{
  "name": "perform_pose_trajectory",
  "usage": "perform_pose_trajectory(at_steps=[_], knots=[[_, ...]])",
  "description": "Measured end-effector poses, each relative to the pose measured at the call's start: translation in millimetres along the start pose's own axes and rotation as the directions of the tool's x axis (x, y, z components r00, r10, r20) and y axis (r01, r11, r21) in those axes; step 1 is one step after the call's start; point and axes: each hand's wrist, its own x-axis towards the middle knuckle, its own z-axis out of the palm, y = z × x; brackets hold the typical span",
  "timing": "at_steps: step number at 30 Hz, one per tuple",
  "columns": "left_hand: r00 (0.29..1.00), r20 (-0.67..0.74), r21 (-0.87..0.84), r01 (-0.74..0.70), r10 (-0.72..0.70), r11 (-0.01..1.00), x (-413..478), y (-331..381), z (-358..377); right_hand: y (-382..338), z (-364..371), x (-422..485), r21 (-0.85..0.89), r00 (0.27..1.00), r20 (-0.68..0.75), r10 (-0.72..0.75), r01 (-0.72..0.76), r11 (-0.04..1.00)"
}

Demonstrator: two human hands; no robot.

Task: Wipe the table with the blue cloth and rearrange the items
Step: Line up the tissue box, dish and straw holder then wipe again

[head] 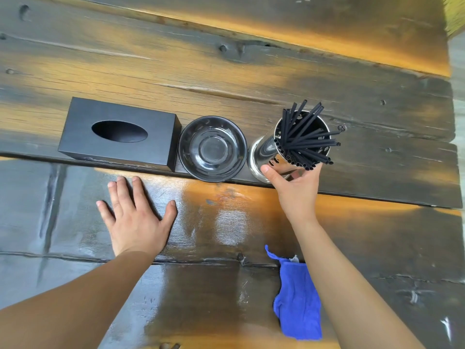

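Observation:
A black tissue box (118,133), a black bowl (212,148) and a shiny metal holder (264,153) full of black straws (305,137) stand in a row across the dark wooden table (226,66). My right hand (294,187) grips the metal holder from its near side, thumb on its left wall. My left hand (136,212) lies flat on the table with fingers spread, just in front of the tissue box. The blue cloth (297,298) lies crumpled on the table near me, partly under my right forearm.
The table's right edge (453,147) runs down the right side, with grey floor beyond. The near planks look wet and glossy. Wide bare planks stretch behind the row of items.

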Motion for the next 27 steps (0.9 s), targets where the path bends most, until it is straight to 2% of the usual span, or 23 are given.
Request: perform_pose_trajectory(at_steps=[10,17,22,27], knots=[[1.000,0.001,-0.010,-0.002,0.002,1.000,1,-1,1,-2,-2,-6,0.041,0.999,0.043,-0.033,0.031,0.999],[1.000,-0.019,-0.021,0.002,-0.002,1.000,1,0,1,9,-34,-51,-0.038,1.000,0.022,0.005,-0.004,0.999],[1.000,-0.027,-0.027,0.008,-0.009,1.000,0,-2,3,35,-61,-104,-0.261,0.999,-0.035,0.002,-0.011,0.965],[1.000,-0.031,-0.054,-0.008,0.007,0.999,-1,-2,2,70,-77,-158,-0.561,0.991,-0.133,-0.017,-0.062,0.825]])
